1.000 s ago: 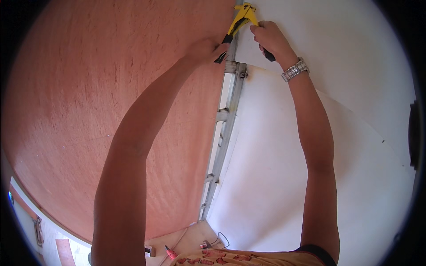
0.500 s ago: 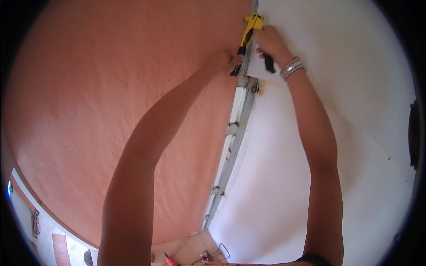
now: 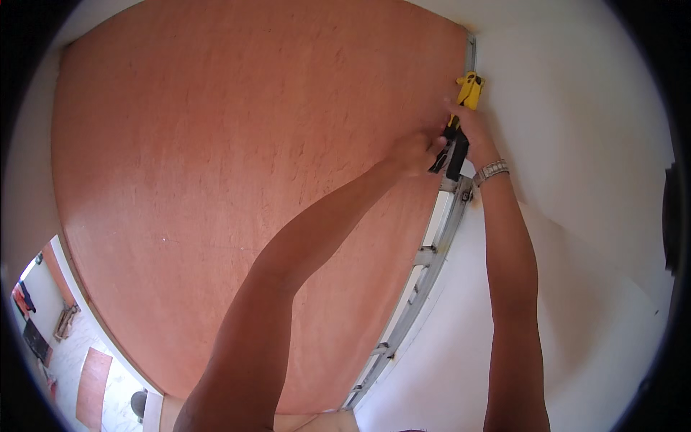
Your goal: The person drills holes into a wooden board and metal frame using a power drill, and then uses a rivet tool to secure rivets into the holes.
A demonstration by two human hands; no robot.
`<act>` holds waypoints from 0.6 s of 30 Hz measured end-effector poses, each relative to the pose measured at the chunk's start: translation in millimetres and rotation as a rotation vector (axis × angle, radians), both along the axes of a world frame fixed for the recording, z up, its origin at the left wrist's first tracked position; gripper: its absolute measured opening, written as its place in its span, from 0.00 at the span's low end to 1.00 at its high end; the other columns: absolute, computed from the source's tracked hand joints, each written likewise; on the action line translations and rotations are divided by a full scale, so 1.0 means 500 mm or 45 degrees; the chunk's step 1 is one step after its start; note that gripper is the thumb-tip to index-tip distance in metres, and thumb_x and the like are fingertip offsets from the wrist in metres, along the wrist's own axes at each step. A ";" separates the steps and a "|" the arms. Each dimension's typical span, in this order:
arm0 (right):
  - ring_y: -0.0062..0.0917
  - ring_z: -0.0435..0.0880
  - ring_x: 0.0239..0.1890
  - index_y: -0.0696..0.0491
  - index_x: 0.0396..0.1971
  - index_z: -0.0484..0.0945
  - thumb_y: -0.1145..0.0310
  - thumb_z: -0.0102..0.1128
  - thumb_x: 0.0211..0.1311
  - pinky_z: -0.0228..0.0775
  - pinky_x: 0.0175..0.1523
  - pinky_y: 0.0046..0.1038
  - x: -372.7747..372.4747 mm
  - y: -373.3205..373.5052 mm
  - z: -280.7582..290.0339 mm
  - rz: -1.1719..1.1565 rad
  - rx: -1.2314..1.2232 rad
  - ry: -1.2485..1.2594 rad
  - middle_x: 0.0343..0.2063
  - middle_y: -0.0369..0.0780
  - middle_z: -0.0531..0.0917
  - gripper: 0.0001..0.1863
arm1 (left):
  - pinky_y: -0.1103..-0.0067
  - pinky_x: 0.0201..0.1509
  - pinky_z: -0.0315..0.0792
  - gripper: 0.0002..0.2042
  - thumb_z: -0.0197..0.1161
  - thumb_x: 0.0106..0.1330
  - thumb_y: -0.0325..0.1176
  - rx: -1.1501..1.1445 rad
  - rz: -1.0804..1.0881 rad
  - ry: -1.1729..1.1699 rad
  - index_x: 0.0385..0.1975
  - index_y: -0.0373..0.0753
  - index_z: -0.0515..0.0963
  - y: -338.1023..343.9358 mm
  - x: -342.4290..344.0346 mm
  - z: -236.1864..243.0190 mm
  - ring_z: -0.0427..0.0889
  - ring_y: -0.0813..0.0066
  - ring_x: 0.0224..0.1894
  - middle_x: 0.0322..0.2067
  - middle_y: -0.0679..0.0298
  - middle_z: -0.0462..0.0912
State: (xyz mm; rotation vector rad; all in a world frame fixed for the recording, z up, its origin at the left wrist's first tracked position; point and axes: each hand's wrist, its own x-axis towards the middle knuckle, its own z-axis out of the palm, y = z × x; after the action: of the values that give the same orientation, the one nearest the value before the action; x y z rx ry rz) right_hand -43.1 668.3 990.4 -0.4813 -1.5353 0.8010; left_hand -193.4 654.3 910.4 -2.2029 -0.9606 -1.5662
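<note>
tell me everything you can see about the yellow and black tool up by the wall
The tool is a hand tool with a yellow head and black handles; its exact kind is unclear. It points up along the metal frame where the reddish panel meets the white wall. The right hand grips the handles, and the left hand touches the lower handle end. Its tip sits against the frame.

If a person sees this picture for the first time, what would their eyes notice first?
Probably the large reddish-brown board filling the left and centre. Next, both hands raised at the upper right: the left hand and right hand hold a yellow and black hand tool against a grey metal track beside the white wall.
</note>
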 end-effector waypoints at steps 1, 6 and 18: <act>0.26 0.78 0.18 0.54 0.23 0.77 0.60 0.71 0.61 0.73 0.21 0.31 0.000 0.005 -0.005 0.013 0.039 0.042 0.18 0.37 0.77 0.16 | 0.65 0.57 0.73 0.22 0.48 0.79 0.44 -0.212 0.035 0.050 0.58 0.33 0.76 -0.010 0.001 0.009 0.84 0.51 0.48 0.44 0.43 0.84; 0.25 0.78 0.17 0.57 0.21 0.77 0.62 0.71 0.60 0.70 0.20 0.32 -0.065 0.004 -0.012 -0.219 0.167 0.101 0.14 0.37 0.76 0.17 | 0.63 0.56 0.74 0.23 0.46 0.78 0.48 0.079 0.017 -0.109 0.50 0.35 0.82 0.062 -0.016 -0.005 0.84 0.47 0.48 0.42 0.44 0.85; 0.25 0.80 0.25 0.57 0.36 0.80 0.54 0.65 0.63 0.75 0.31 0.32 0.087 -0.075 0.022 -0.113 0.196 -0.413 0.27 0.37 0.80 0.18 | 0.69 0.43 0.76 0.20 0.60 0.69 0.50 -0.152 0.176 0.155 0.41 0.36 0.83 0.007 -0.002 -0.012 0.85 0.59 0.35 0.32 0.54 0.87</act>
State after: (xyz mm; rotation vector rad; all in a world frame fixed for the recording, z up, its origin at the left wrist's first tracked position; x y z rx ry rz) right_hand 0.5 630.6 1001.5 -0.5808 -1.8458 0.5484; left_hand -194.2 657.9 904.5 -2.2279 -1.1688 -1.3299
